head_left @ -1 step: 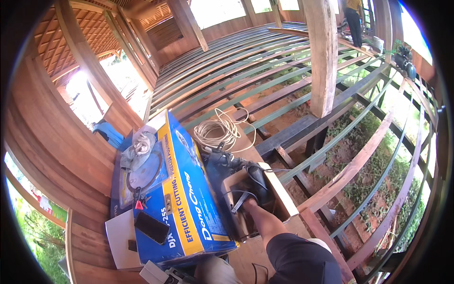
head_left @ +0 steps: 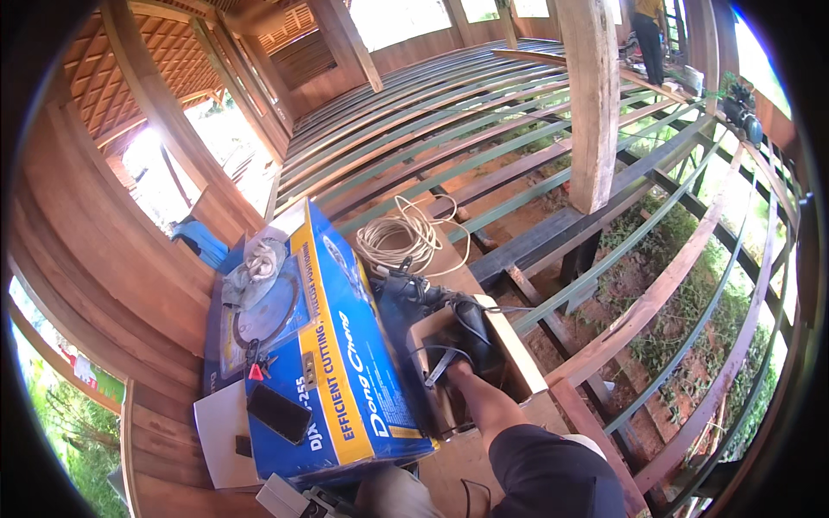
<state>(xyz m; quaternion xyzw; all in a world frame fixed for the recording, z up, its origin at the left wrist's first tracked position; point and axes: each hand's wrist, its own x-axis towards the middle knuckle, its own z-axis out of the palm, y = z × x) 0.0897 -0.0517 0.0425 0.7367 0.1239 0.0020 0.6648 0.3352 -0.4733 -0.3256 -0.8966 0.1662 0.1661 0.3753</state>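
Observation:
My right hand (head_left: 459,373) reaches down into an open wooden box (head_left: 518,354), the bare forearm coming out of a dark sleeve. Its fingers are mostly hidden inside the box. Right at the fingertips lies a slim grey metal piece (head_left: 440,367); whether I grip it cannot be made out. A black power tool (head_left: 471,319) with a dark cord sits in the far part of the box, close to the hand. Directly left of the box stands a large blue and yellow carton (head_left: 345,363). My left hand does not show.
On the carton lie a phone (head_left: 279,413), keys with a red tag (head_left: 257,369) and a crumpled grey cloth (head_left: 255,272). Coiled pale cable (head_left: 401,242) rests beyond the box. Open floor joists (head_left: 501,186) with gaps surround a wooden post (head_left: 591,112). Far right stands a person (head_left: 646,43).

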